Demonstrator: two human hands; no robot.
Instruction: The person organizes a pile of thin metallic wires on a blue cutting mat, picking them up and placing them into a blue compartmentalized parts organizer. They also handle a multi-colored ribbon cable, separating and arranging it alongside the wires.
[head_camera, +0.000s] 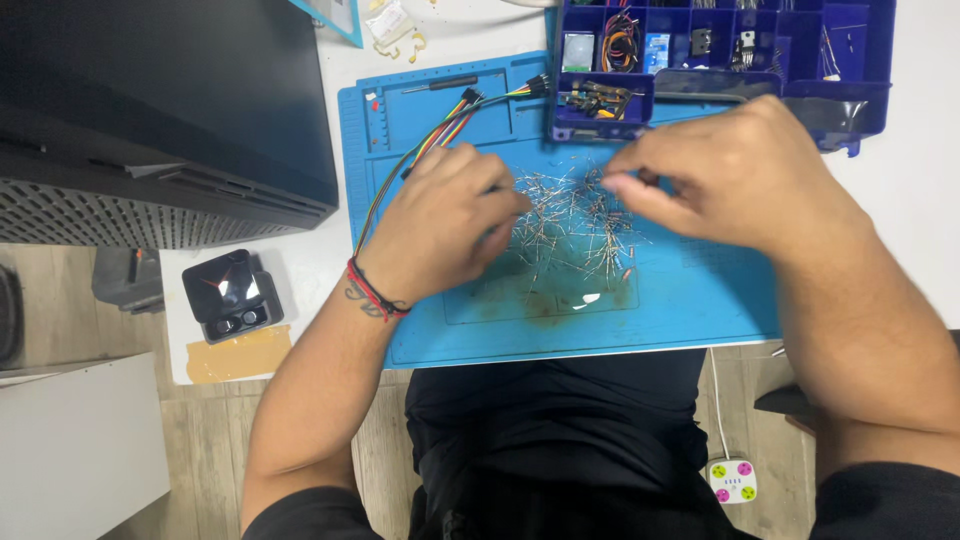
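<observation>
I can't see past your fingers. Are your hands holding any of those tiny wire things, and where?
It cannot be told. Both the left hand and right hand pinch at the pile of thin-legged parts, but fingers hide any grip.

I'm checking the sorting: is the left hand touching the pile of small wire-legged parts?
Touching: the head view shows the left hand with its fingertips resting in the pile of parts.

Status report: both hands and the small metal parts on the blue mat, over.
Left hand and right hand both pinching at pile of thin wire-legged components on blue silicone work mat. Rainbow jumper cable runs under left hand. Over.
</observation>
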